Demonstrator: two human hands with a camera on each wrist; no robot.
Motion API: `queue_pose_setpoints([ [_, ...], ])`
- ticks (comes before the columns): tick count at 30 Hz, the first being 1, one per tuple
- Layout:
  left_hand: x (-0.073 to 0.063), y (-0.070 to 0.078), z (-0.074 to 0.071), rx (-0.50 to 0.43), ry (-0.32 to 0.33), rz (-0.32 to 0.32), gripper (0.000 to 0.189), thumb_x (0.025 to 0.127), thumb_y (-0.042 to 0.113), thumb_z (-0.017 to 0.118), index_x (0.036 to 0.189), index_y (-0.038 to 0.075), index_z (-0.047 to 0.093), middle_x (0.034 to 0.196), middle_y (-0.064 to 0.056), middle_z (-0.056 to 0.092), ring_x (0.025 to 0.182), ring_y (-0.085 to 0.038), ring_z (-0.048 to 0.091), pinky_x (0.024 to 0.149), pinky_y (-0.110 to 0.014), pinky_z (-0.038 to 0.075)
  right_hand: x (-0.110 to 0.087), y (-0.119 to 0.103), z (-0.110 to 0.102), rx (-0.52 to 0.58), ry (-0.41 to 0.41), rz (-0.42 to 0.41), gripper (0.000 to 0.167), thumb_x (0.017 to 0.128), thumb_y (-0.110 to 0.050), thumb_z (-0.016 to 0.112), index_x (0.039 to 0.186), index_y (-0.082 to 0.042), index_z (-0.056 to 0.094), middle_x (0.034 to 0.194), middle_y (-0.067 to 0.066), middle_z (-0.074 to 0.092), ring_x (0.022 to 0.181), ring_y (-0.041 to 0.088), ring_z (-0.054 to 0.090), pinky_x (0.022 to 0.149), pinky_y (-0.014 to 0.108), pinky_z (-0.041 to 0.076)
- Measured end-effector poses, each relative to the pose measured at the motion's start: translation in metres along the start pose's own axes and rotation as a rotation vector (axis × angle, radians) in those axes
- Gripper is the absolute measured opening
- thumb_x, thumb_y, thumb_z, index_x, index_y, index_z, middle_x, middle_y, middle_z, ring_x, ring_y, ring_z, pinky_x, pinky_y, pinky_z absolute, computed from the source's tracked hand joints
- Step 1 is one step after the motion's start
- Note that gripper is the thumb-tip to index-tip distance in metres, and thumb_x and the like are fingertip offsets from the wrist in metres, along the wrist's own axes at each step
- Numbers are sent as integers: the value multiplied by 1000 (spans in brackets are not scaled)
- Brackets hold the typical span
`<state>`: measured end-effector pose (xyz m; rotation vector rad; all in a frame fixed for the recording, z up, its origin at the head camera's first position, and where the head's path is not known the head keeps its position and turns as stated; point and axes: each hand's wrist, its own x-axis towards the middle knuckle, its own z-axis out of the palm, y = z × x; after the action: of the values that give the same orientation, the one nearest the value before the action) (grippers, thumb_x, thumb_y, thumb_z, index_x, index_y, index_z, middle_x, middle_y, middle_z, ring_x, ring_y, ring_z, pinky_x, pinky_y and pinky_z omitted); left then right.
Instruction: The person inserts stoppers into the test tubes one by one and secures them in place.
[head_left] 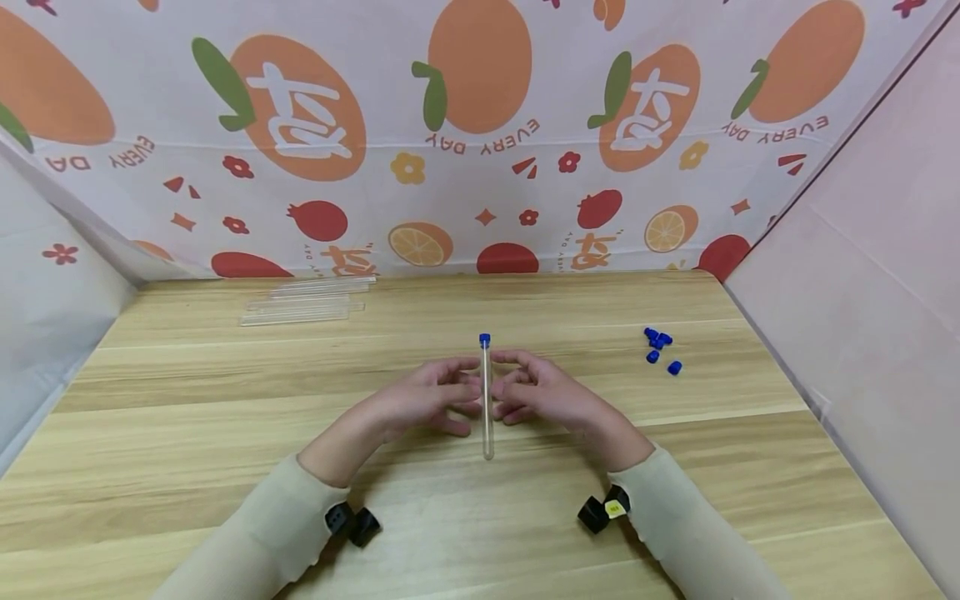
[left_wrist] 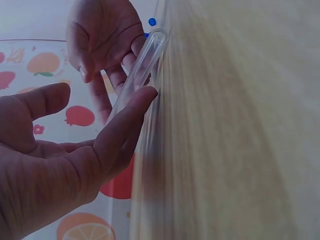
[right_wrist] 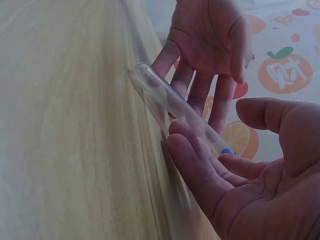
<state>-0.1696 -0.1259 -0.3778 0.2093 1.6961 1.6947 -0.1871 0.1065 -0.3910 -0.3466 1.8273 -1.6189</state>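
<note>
A clear test tube (head_left: 487,429) with a blue cap (head_left: 484,339) is at the middle of the wooden table, its rounded end toward me. In both wrist views the tube appears to lie along the table. My left hand (head_left: 427,393) is at its left side, fingers loosely bent and thumb apart. From the right side my right hand (head_left: 551,392) faces it in the same relaxed pose. Fingertips of both hands are very close to the tube; whether they touch it I cannot tell. Neither hand grips it.
Several clear tubes (head_left: 307,302) without caps lie in a loose pile at the back left. At the right, several blue caps (head_left: 656,342) are scattered in a small group. A fruit-patterned cloth (head_left: 480,192) hangs behind the wooden table (head_left: 187,467).
</note>
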Motion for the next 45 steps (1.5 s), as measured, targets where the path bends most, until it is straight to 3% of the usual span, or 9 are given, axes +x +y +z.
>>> queue_pose_setpoints([
  [19,-3,-3,3,25,-18,-35,60,106,16,45,157,1,16,145,-25,44,125,-38,55,89,-45,58,1,5,0,-18,-12,40,54,103,-17,55,153,-5,35,124,20,63,98,26,71,83,39,61],
  [45,-5,-2,1,44,-30,-45,58,107,16,43,157,1,17,146,-25,44,124,-37,55,87,-45,59,-1,4,-1,-11,-17,56,53,104,-17,54,152,-5,37,127,19,61,102,27,70,83,39,60],
])
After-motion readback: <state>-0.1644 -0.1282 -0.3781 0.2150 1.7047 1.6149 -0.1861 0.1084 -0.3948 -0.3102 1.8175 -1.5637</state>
